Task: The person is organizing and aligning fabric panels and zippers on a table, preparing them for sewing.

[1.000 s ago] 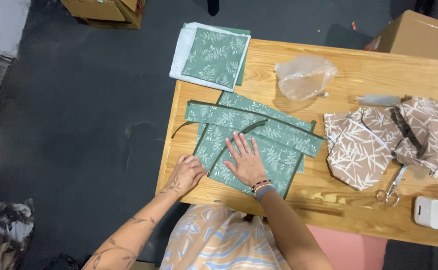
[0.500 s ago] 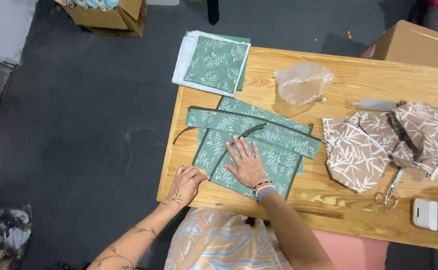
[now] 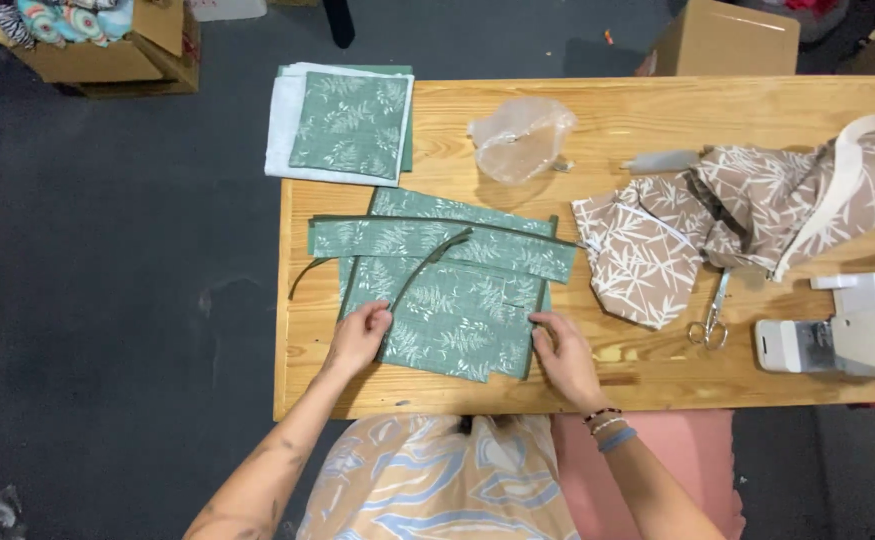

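Note:
Green leaf-print fabric pieces [image 3: 457, 310] lie stacked on the wooden table [image 3: 637, 375], with a long green strip [image 3: 437, 245] across the top and a dark cord [image 3: 427, 262] over them. My left hand [image 3: 357, 338] pinches the left edge of the lower green piece. At that piece's right edge my right hand [image 3: 562, 355] grips the fabric, with bracelets on its wrist.
A folded green and white fabric stack [image 3: 342, 125] overhangs the table's far left corner. A clear plastic bag [image 3: 519, 138], brown leaf-print fabric [image 3: 747, 215], scissors [image 3: 707, 318] and a white sewing machine [image 3: 847, 335] lie to the right. Cardboard boxes [image 3: 732, 40] stand on the dark floor.
My right hand left the middle of the green fabric for its right edge. My left hand shifted onto the left edge. The view moved closer over the table.

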